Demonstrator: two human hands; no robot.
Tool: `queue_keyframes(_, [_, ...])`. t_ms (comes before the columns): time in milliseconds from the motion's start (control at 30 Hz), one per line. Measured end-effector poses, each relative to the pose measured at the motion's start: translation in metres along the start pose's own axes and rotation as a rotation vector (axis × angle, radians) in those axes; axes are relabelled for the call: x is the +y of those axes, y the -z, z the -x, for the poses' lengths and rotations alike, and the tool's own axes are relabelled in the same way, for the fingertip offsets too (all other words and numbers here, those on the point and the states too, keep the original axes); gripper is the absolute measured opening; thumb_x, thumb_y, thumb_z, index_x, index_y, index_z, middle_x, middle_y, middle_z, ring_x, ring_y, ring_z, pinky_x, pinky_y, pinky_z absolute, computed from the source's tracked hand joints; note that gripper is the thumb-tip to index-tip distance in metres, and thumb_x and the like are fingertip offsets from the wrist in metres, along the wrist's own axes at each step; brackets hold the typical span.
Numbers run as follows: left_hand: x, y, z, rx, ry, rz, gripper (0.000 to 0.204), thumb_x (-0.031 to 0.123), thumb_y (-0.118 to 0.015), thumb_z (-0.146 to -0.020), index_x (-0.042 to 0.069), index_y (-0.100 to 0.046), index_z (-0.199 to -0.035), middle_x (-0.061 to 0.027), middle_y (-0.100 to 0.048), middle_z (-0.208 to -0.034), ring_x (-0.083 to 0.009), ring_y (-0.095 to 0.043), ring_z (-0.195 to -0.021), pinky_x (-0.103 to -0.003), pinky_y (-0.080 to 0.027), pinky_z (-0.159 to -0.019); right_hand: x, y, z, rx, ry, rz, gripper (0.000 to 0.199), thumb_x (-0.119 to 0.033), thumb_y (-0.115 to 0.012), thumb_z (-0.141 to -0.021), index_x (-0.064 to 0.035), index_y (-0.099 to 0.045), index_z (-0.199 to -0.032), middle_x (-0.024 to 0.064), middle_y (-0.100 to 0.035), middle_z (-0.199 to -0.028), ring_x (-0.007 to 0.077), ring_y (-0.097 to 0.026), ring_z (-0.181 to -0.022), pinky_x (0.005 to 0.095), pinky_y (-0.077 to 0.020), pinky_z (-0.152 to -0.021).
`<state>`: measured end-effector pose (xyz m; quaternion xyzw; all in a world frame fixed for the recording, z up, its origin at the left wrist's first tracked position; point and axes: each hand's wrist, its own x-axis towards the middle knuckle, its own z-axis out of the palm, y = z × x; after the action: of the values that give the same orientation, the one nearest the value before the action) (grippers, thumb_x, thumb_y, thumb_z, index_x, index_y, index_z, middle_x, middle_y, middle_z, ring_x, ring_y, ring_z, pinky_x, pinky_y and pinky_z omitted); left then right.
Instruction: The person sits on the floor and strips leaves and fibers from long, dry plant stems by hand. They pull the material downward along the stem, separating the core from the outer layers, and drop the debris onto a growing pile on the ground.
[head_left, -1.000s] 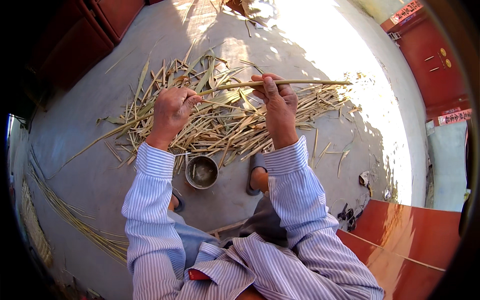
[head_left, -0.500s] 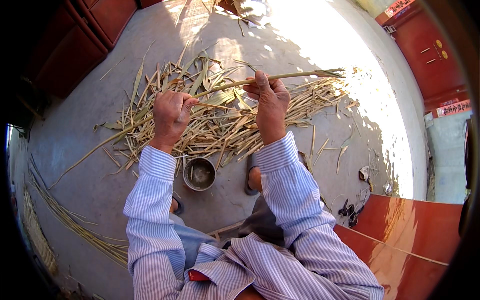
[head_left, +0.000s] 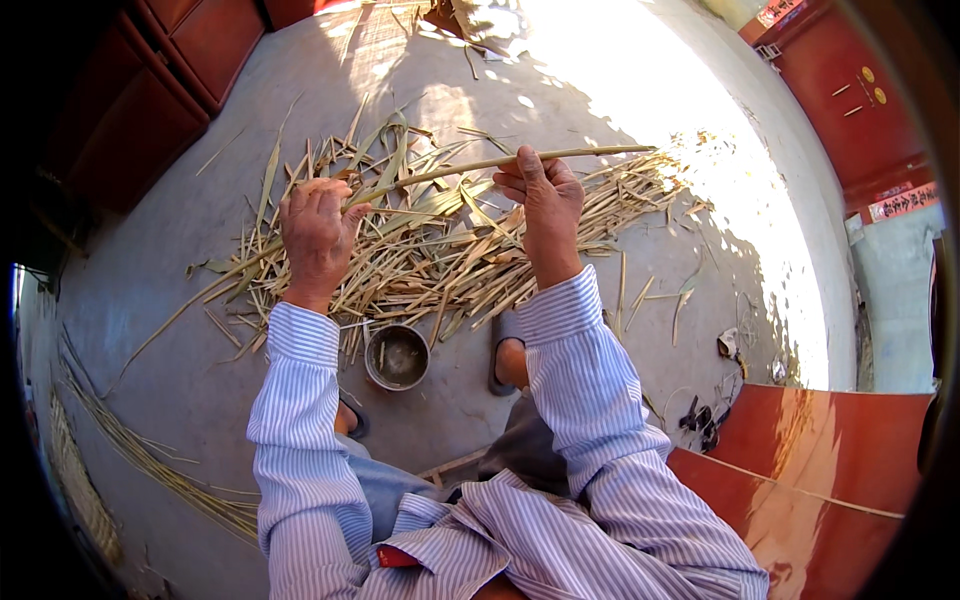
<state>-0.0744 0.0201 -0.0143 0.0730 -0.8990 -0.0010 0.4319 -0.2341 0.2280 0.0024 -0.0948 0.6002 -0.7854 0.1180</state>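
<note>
A long greenish-tan reed stalk (head_left: 450, 171) stretches across in front of me, above a heap of cut stalks and dry leaves (head_left: 470, 250). Pinched between thumb and fingers of my right hand (head_left: 550, 205), it runs on to a bare tip at the right. My left hand (head_left: 320, 240) is closed round the same stalk further left, its curled fingers partly hiding what lies in them. Beyond that hand the thin end droops down to the floor at the left.
A small metal bowl (head_left: 397, 357) with liquid or residue inside stands near my feet. Long thin strips (head_left: 170, 465) lie at the lower left. Red panels (head_left: 830, 450) sit at the right, dark red furniture (head_left: 205, 45) at the upper left, and a red door (head_left: 840, 90) at the far right.
My left hand has moved left along the stalk. At the right end, the leafy tuft no longer shows and the tip lies further left. My right hand has shifted slightly right.
</note>
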Motion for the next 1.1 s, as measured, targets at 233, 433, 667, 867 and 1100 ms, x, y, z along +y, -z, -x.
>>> queue_keyframes(233, [0.017,-0.008,0.008,-0.138,0.275,0.408,0.025,0.025,-0.077,-0.079,0.005,-0.065,-0.090,-0.0058,-0.067,-0.078,-0.0204,-0.061,-0.072,-0.033,-0.045,-0.069,-0.005,0.000,0.010,-0.094,-0.005,-0.010,0.027,-0.027,-0.064,-0.094,-0.0009,-0.063,-0.094,0.0121,-0.071,-0.087,0.0187,-0.071,-0.076,0.0233,-0.0546,-0.063])
queue_keyframes(433, [0.005,-0.003,0.014,-0.397,0.714,0.995,0.025,0.024,-0.075,-0.085,0.003,-0.063,-0.080,0.0013,-0.061,-0.066,-0.0068,-0.053,-0.060,-0.023,-0.041,-0.053,-0.020,0.006,0.017,-0.331,0.190,-0.003,0.019,-0.016,-0.061,-0.095,0.0023,-0.062,-0.100,0.0122,-0.071,-0.092,0.0181,-0.070,-0.083,0.0253,-0.0564,-0.072])
queue_keyframes(667, [-0.009,0.027,0.015,-0.795,0.889,1.247,0.023,0.023,-0.074,-0.086,0.006,-0.061,-0.080,0.0014,-0.058,-0.062,-0.0011,-0.044,-0.048,-0.016,-0.032,-0.042,-0.042,0.023,0.028,-0.695,0.242,0.125,0.019,-0.008,-0.061,-0.094,0.0042,-0.062,-0.108,0.0138,-0.070,-0.098,0.0178,-0.068,-0.095,0.0282,-0.0561,-0.079])
queue_keyframes(867, [-0.012,0.048,0.011,-0.743,0.842,1.178,0.023,0.022,-0.074,-0.086,0.004,-0.062,-0.079,0.0011,-0.059,-0.062,-0.0017,-0.046,-0.048,-0.017,-0.033,-0.042,-0.053,0.035,0.021,-0.351,0.246,-0.192,0.036,-0.014,-0.068,-0.090,0.0011,-0.057,-0.120,0.0168,-0.066,-0.114,0.0245,-0.066,-0.102,0.0309,-0.0544,-0.083])
queue_keyframes(1100, [-0.038,0.070,0.011,-0.715,0.815,1.135,0.022,0.020,-0.076,-0.084,0.004,-0.062,-0.079,0.0005,-0.061,-0.066,-0.0040,-0.052,-0.057,-0.019,-0.040,-0.048,-0.054,0.035,0.033,-0.605,0.202,0.130,0.021,-0.015,-0.066,-0.091,-0.0001,-0.065,-0.106,0.0156,-0.071,-0.101,0.0234,-0.069,-0.095,0.0293,-0.0558,-0.078])
